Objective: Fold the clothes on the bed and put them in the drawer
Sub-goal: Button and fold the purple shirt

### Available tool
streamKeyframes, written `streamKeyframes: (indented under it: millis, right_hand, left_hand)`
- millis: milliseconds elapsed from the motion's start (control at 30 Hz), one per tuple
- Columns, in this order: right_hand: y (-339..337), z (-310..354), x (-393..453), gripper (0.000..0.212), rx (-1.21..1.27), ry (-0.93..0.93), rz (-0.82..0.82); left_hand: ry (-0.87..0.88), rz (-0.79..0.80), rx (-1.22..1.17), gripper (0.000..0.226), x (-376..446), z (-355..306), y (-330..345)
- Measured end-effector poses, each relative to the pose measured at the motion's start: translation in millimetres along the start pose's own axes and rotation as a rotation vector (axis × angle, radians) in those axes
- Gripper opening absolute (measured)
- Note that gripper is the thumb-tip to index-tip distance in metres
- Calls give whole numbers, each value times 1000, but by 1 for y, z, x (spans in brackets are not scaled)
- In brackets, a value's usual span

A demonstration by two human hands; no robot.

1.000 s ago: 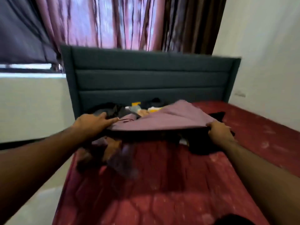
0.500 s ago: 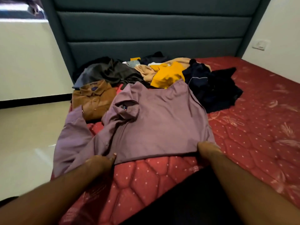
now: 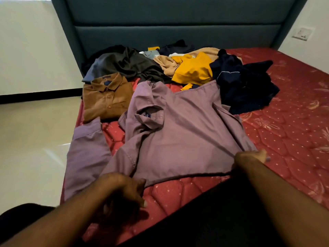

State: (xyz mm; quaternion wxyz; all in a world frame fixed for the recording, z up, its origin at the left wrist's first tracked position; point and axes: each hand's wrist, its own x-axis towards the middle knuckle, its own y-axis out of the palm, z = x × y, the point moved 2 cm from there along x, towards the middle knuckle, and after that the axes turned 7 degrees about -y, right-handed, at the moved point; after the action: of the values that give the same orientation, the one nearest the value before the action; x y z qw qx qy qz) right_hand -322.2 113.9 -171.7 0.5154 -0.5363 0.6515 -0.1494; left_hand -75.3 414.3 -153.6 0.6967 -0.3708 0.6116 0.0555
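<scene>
I am pinching the purple shirt's (image 3: 178,139) hem with my left hand (image 3: 122,189) at seven o'clock and my right hand (image 3: 249,157) at four, shirt lying flat on the red mattress (image 3: 284,122).

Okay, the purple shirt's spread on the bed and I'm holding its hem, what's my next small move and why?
Probably bring the left sleeve in across the purple shirt. It lies flat, back up, both hands at the near hem, but that sleeve trails over the mattress edge, so it needs gathering before any fold.
</scene>
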Motion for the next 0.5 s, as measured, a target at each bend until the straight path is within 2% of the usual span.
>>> streamKeyframes:
  millis: [67,167,200,233,267,300,333,367,400,500]
  right_hand:
    - [-4,5,-1,58,-100,4,42]
    - [-19,18,-17,65,-214,-122,35]
    - [-25,30,-24,62,-192,-204,11]
    - [-29,46,-32,55,-123,-313,-42]
    - [-28,63,-39,51,-23,-424,-121]
    - [-26,79,-44,50,89,-545,-205]
    - [-21,94,-45,55,181,-650,-235]
    - [-13,105,-44,64,231,-725,-194]
    - [-5,115,-40,75,230,-767,-126]
    - [8,118,-24,92,183,-784,-17]
  left_hand:
    - [17,-189,55,56,-4,4,-19]
    - [21,-744,-145,20,-11,7,-60]
    - [44,-938,-276,20,-11,10,-69]
    - [61,-1042,-394,25,-3,18,-71]
    - [75,-1039,-461,34,7,28,-68]
    - [65,-964,-474,47,15,37,-59]
    - [20,-874,-436,62,25,47,-47]
    - [-54,-826,-366,72,33,56,-33]
    - [-151,-803,-317,72,39,69,-18]
    - [-261,-830,-282,42,38,88,21]
